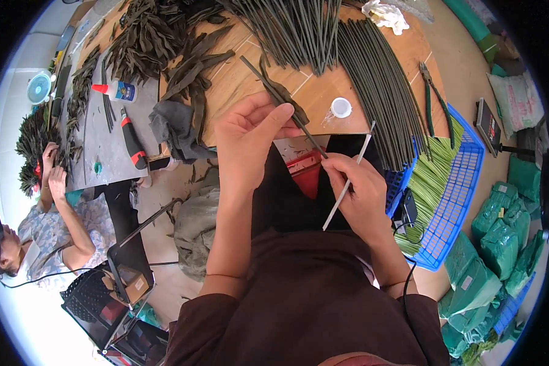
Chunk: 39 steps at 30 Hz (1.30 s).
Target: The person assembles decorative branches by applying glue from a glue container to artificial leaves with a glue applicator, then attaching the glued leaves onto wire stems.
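Note:
My left hand (250, 131) pinches a thin dark green stem (314, 144) between thumb and fingers, together with a dark artificial leaf (297, 112) lying along it. The stem slants down to the right over my lap. Its lower end is pinched by the thumb and forefinger of my right hand (360, 186). A thin white strip (336, 210) also passes between the fingers of that hand, its two ends sticking out. Past the hands, on the table edge, sits a small round white cap (341, 107) with clear smears beside it.
The wooden table (305, 91) bears bundled dark stems (378, 79), a leaf heap (146, 43) and pliers (430, 91). At left lie a glue bottle (119, 91), a red-black tool (131, 140) and a grey cloth (175, 125). A blue basket (451, 226) stands right; a co-worker (67, 235) sits left.

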Tool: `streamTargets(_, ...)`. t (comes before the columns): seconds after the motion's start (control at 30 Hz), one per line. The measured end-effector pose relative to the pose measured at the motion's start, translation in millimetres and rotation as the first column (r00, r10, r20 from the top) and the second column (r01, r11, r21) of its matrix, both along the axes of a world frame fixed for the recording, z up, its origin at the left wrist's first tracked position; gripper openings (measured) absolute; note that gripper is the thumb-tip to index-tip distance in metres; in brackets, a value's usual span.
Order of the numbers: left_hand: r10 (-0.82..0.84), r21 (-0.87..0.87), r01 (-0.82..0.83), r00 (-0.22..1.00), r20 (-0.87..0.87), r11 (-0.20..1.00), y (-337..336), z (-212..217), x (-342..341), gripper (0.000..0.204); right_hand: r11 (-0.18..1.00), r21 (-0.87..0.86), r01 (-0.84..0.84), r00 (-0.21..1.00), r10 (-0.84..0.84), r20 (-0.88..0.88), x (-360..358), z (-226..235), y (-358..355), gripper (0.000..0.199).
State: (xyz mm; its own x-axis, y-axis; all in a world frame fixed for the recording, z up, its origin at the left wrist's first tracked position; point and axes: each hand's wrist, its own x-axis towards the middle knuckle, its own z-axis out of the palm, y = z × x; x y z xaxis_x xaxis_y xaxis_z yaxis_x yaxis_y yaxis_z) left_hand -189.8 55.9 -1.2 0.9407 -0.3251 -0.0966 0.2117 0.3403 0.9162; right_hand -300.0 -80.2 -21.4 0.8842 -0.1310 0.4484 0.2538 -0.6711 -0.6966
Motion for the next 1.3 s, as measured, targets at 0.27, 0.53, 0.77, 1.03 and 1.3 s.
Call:
streamTargets(0.27, 0.085, 0.006, -0.085, 0.994, -0.064, 0.996, -2.3, -6.2, 0.8, 0.015, 0.998, 0.06, -0.018, 0.999, 0.02, -0.031, -2.2, -0.7, -1.3, 0.015)
streamTargets(0.53, 0.093, -0.045, -0.098, 0.99, -0.109, 0.994, -10.2, -11.2, -1.5, 0.015, 0.992, 0.118, 0.037, 0.991, -0.021, -0.129, -6.2, -3.4, -1.6, 0.015)
streamTargets(0.77, 0.157, -0.014, -0.159, 0.984, -0.079, 0.987, -15.2, -15.5, -3.5, 0.015, 0.997, 0.082, -0.004, 0.999, 0.008, -0.048, -6.5, -5.8, 0.7, 0.019)
streamTargets(1.03, 0.119, 0.061, -0.115, 0.99, -0.077, 0.992, -6.6, -25.6, 2.9, 0.013, 0.786, 0.617, 0.049, 0.982, 0.076, -0.174, -5.9, 21.6, -26.7, 0.029)
streamTargets(1.3, 0.038, 0.05, -0.031, 0.99, -0.134, 0.998, -4.1, -35.4, 3.5, 0.013, 0.789, 0.612, 0.056, 0.998, -0.03, -0.052, 4.9, 13.3, -51.1, 0.037)
